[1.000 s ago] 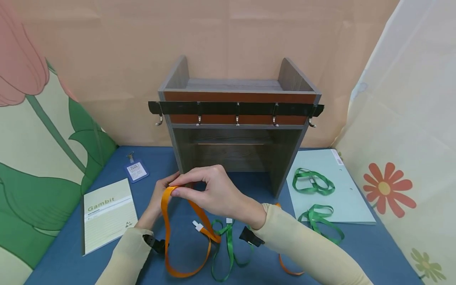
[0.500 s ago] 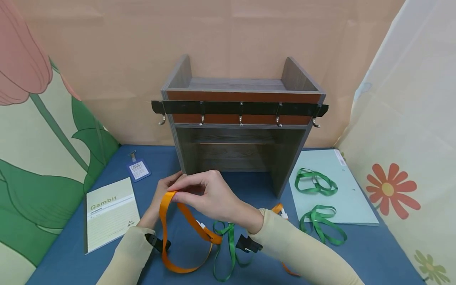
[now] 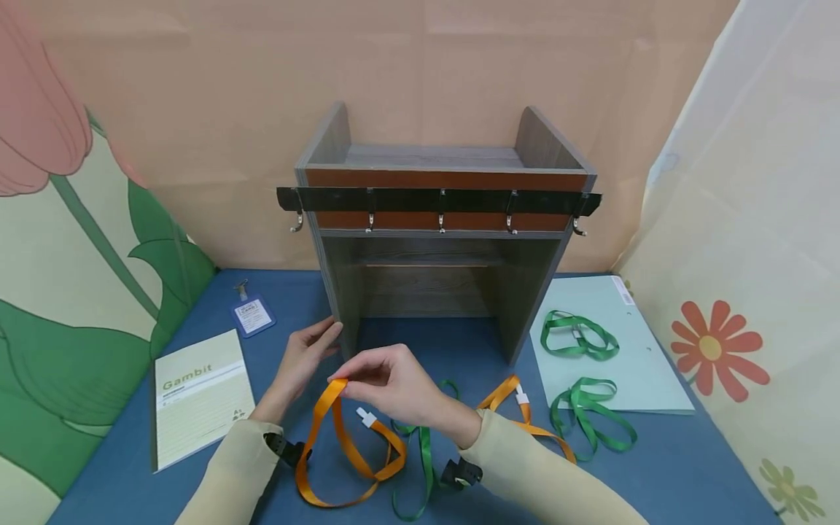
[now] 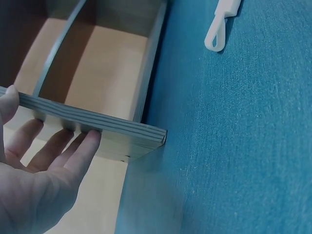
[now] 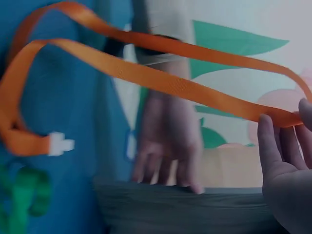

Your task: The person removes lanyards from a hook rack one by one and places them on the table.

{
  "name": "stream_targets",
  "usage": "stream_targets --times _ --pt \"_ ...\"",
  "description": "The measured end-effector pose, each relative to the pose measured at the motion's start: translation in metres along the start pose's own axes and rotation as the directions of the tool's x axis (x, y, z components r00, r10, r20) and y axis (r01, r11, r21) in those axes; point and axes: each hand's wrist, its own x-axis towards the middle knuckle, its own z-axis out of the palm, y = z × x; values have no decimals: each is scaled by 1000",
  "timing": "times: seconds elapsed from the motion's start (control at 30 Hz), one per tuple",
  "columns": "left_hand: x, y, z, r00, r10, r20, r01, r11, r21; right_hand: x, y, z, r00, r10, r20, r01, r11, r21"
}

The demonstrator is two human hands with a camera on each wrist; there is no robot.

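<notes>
My right hand (image 3: 398, 383) pinches the top of an orange lanyard (image 3: 319, 408) between thumb and fingers, just in front of the shelf's left foot. The strap hangs in a loop, and its lower part with a white clip (image 3: 366, 417) lies on the blue table. In the right wrist view the same orange lanyard (image 5: 165, 82) stretches to my fingertips (image 5: 265, 122). My left hand (image 3: 305, 361) touches the left side panel of a grey wooden shelf (image 3: 337, 292); in the left wrist view its fingertips rest against the panel's outer face, with the thumb at the front edge.
A black rail (image 3: 407, 198) with several metal hooks crosses the shelf front. Green lanyards (image 3: 580, 335) lie on a pale folder (image 3: 646, 364) and in front. Another orange lanyard (image 3: 505, 394) lies at right. A notepad (image 3: 203, 397) and a blue badge holder (image 3: 252, 315) lie left.
My right hand has moved down and slightly right, away from my left hand, bringing the orange lanyard along. My left hand stays at the side panel. The other orange lanyard shows more beyond my sleeve.
</notes>
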Motion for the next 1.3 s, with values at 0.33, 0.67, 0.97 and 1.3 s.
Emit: stream_targets --times 0.33,0.67,0.97,1.3 --pt "-5 9 1 1000 6 10 -6 999 44 -18 48 -6 990 128 58 -92 899 -427" --pt "-12 30 5 1000 -4 26 3 998 55 -26 76 -12 950 215 228 77 545 -835" --pt "-13 29 5 1000 -9 30 7 998 58 -26 86 -6 914 336 226 68 424 -903" --pt "-14 29 4 999 9 44 -12 997 77 -29 94 -11 911 341 234 47 478 -877"
